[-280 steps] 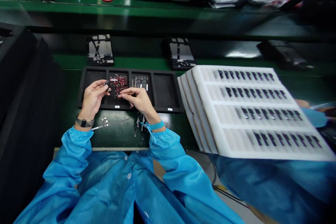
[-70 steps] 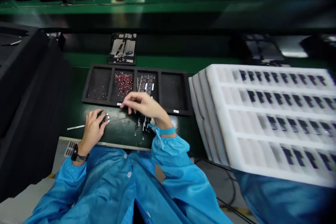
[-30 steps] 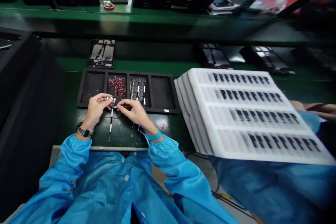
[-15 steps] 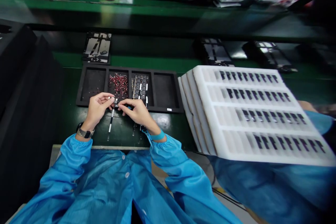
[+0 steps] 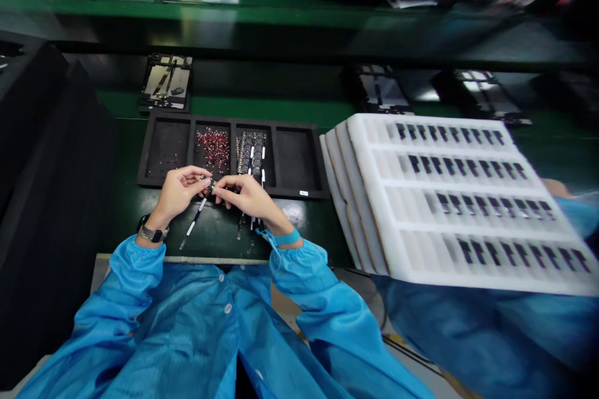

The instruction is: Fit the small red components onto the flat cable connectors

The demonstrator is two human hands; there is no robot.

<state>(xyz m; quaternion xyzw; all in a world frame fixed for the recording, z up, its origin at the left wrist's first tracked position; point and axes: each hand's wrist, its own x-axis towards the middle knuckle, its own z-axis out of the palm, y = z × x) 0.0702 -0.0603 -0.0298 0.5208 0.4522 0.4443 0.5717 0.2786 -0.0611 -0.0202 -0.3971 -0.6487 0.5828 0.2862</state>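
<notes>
My left hand [image 5: 185, 192] pinches the small head of a thin flex cable [image 5: 194, 219] between thumb and forefinger. The cable's black-and-white strip slants down and to the left. Close against the same head, my right hand [image 5: 244, 194] has its thumb and fingertips pressed together; whatever lies between them is too small to make out. Just beyond both hands is a black compartment tray [image 5: 299, 191]. One compartment holds a heap of tiny red-and-silver parts [image 5: 213, 146], and the one to its right holds rows of similar flex cables [image 5: 251, 148].
A stack of white foam trays [image 5: 402, 230] with rows of black parts stands to the right, beside another person's blue sleeve [image 5: 578, 215]. Stacked flat assemblies [image 5: 167, 82] lie behind the black tray. A tall black block [image 5: 56, 218] borders the left side.
The flex cable has turned, so its lower end has swung left and its head slightly right. Both hands have shifted slightly right and stay together at the head.
</notes>
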